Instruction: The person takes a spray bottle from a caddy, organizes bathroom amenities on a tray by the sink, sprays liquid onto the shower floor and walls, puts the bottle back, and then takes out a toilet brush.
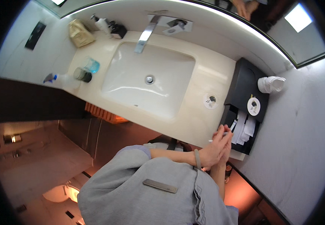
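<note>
My left hand (212,153) and my right hand (226,150) are pressed together at the front right corner of the vanity counter (199,123). A small thin white item (210,141) shows at the fingers, mostly hidden by them; its kind cannot be made out. Just beyond the fingertips is the open compartment of a black amenity box (242,80). Inside it lie several white paper packets (239,129) and a small white tube (233,124). A round white card (253,106) rests on the box lid, and a similar round card (210,101) lies on the counter.
A white sink (148,95) sits below a wall-mounted faucet (146,35). Two drinking glasses (87,71), a spray bottle (64,80), pump bottles (103,25) and a beige bag (80,33) stand at left. A rolled white towel (270,84) is on the right.
</note>
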`<state>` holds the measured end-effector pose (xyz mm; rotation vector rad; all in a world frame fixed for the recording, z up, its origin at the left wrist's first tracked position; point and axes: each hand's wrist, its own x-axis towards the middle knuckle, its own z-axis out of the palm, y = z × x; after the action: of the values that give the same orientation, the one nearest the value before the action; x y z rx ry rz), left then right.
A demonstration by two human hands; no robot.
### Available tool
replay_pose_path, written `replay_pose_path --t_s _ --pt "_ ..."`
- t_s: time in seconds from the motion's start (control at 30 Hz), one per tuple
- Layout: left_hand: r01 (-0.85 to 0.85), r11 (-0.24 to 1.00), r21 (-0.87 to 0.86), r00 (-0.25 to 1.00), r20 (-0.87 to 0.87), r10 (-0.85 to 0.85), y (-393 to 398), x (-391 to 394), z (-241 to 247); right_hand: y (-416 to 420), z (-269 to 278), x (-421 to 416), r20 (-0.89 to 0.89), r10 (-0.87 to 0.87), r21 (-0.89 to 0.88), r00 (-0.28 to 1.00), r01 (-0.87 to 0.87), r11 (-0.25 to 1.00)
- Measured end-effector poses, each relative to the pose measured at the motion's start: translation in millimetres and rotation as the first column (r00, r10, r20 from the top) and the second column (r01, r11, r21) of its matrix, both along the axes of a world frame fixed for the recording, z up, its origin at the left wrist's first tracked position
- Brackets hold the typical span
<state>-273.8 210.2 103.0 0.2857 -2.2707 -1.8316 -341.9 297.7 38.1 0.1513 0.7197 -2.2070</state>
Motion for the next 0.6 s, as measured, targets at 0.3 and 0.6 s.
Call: replay_pose_path --t_s 0.3,0.6 --pt "0.408 0.836 0.367 0.828 0.237 -0.508 27 97 -41 152 17 75 0.366 0.63 0.325 0.685 -0.729 0.602" --pt "0.993 0.099 0.068 0.085 0.188 -0.978 128 177 -116 185 96 189 0.114 0.872 0.648 0.477 -0.701 0.299"
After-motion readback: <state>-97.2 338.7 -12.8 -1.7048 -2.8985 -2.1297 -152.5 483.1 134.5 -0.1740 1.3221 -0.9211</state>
